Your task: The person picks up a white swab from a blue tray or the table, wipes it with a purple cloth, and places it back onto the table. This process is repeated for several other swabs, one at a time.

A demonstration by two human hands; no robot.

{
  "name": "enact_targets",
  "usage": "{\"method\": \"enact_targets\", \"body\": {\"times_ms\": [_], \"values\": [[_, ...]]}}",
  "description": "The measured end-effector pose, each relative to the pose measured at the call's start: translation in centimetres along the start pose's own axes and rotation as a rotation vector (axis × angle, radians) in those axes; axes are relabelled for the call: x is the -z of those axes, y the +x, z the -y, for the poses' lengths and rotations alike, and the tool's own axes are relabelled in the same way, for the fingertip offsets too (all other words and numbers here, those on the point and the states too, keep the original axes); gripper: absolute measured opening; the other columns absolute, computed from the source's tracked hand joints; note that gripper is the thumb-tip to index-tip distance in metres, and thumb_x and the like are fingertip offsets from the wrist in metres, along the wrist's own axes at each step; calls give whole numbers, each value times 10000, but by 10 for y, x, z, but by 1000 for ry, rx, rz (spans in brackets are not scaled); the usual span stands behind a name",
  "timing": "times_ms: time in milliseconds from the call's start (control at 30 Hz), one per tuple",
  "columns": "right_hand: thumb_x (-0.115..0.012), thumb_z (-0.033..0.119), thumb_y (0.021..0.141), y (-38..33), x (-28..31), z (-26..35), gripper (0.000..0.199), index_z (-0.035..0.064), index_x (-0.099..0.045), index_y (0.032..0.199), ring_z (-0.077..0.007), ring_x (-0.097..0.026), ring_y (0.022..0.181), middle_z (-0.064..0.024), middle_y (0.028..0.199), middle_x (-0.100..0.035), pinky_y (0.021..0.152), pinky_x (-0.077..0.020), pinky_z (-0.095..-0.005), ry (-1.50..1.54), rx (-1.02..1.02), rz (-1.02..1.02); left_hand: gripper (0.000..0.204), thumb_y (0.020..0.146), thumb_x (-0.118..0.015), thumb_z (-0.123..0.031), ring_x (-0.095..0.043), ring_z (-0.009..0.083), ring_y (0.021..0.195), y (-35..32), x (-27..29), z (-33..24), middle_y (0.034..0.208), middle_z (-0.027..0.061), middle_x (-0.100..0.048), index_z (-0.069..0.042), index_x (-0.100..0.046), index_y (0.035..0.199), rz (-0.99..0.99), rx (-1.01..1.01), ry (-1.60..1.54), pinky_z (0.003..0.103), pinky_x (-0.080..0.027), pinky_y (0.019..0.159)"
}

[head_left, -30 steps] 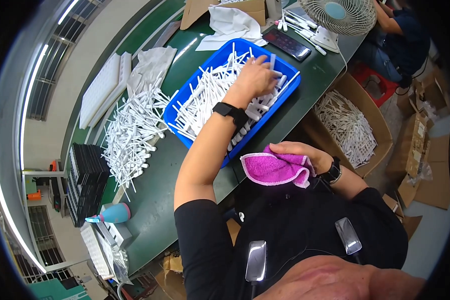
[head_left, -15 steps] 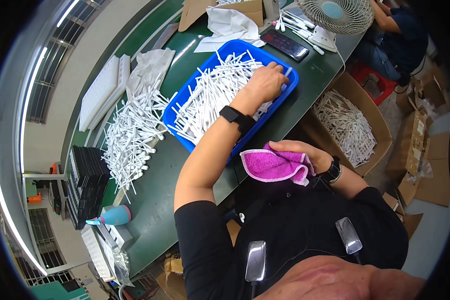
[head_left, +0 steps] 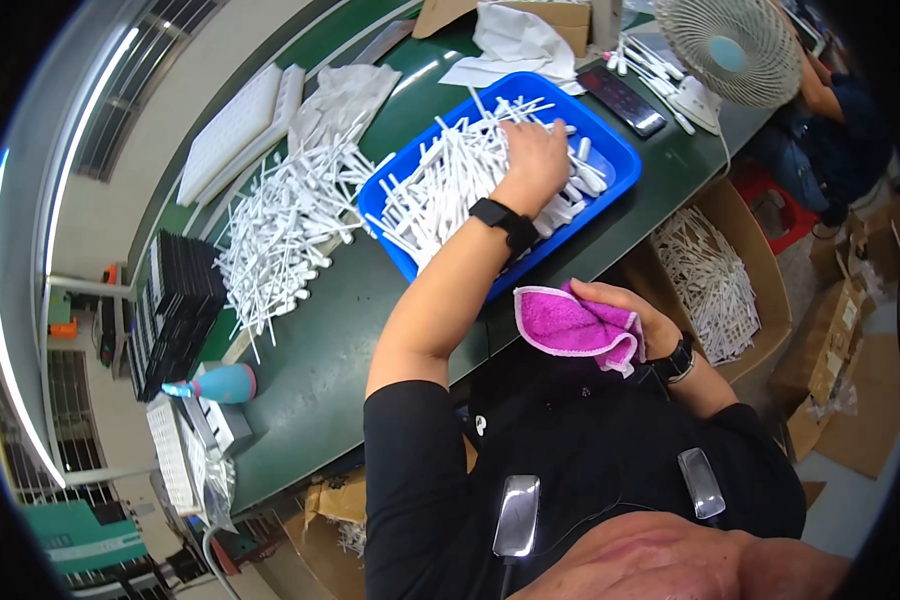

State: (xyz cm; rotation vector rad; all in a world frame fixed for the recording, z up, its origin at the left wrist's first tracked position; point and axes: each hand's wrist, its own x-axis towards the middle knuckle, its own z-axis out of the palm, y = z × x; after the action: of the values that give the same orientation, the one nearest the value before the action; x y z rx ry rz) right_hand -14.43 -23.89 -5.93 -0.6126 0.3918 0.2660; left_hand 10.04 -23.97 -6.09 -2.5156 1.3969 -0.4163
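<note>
the left hand (head_left: 535,160) lay palm down in the blue tray (head_left: 610,150), fingers buried among the white plastic sticks (head_left: 440,185), so i could not tell whether it was grasping any or just pressing on them. the right hand (head_left: 625,315) was clenched on a pink cloth (head_left: 570,325) just off the near edge of the green table (head_left: 330,330); its fingertips were hidden under the folds. a second heap of white sticks (head_left: 280,225) lay on the table left of the tray. more sticks filled a cardboard box (head_left: 760,260) on the floor, its far side cut off by the table edge. a desk fan (head_left: 735,45) stood beyond the tray, hiding most of another person (head_left: 840,110) behind it.
</note>
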Motion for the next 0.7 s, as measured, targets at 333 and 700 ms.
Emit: {"method": "enact_targets", "body": {"times_ms": [333, 700], "values": [[-425, 134, 962, -4, 15, -4, 346, 1, -489, 1275, -249, -561, 1107, -191, 1234, -537, 966, -439, -327, -463, 518, 270, 541, 876, -550, -372, -471, 376, 1171, -109, 9, 101, 1295, 235, -469, -55, -451, 1303, -164, -55, -652, 439, -362, 987], [-535, 270, 926, -1, -39, 8, 326, -4, -605, 1087, -130, -638, 887, -88, 990, -661, 802, -489, -220, -118, 53, 97, 646, 882, -510, -458, -342, 463, 1252, -83, -7, 38, 1375, 253, -360, -36, -371, 1350, -244, 20, -492, 489, -278, 1042]]}}
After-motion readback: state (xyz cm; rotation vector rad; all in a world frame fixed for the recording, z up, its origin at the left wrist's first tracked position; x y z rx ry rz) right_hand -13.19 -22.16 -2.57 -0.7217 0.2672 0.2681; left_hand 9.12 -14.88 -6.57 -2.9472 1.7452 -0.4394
